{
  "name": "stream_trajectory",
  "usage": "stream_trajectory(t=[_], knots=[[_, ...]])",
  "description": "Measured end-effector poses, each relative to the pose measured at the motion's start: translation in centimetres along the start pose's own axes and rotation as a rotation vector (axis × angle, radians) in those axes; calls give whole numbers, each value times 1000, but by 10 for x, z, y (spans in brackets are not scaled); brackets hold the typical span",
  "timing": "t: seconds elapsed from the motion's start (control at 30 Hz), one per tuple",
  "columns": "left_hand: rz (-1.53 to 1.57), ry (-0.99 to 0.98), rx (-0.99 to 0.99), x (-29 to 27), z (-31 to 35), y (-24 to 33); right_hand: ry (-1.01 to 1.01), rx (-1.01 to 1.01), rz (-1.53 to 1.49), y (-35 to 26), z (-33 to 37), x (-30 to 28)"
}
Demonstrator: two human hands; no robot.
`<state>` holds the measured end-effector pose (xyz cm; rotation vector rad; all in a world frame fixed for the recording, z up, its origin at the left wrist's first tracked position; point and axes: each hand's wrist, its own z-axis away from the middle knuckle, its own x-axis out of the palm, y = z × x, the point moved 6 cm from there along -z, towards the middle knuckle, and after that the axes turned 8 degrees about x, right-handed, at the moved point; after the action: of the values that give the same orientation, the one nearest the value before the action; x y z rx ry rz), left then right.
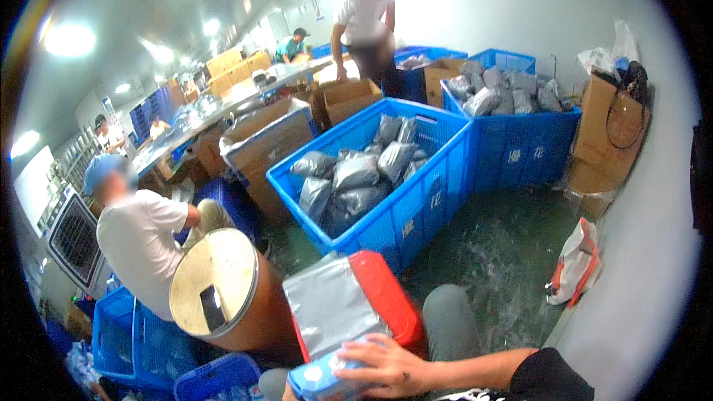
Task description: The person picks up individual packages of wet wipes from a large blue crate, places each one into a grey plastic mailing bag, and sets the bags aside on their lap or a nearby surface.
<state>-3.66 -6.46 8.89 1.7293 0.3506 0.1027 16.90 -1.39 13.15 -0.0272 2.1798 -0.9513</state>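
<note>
Crate (427,212): big, blue and open-topped, just ahead of us, heaped with grey parcels (356,173); its high walls likely keep the loose pile from spilling. A second blue crate (520,147), also heaped, stands behind it toward the wall.

Seated worker (141,241): white shirt, blue cap, on our left, beside the drum.

Drum (271,308): brown and upright, between that worker and the red box; its flat, pale lid (241,267) seems to double as a small table.

Red box (390,301): just in front of us by our knee, topped with grey plastic (327,304); probably set there for easy reach.

Right hand (382,365): laid over the package, fingers slightly spread and curved onto its top, likely to steady it; the thumb is hidden, so we cannot tell how tightly it grips.

Left hand (287,395): only a sliver shows at the lower edge; we cannot tell its state.

Package (316,379): blue and white, under our right hand, at the near side of the red box, kept close to our body.

Phone (213,308): dark, flat on the lid, perhaps to stay within sight.
</note>
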Motion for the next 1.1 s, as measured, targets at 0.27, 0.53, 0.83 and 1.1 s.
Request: stream_trajectory(t=[0.27,0.53,0.83,1.1], knots=[[162,-30,-203,-7,18,-28,135,-74,-123,-16,6,-9],[-14,-14,-251,-7,21,-33,128,-52,-144,-12,3,-11],[146,0,-339,-3,26,-25,125,-54,-182,-14,0,-10],[355,42,-360,10,31,9,63,-6,-41,-16,-4,-3]])
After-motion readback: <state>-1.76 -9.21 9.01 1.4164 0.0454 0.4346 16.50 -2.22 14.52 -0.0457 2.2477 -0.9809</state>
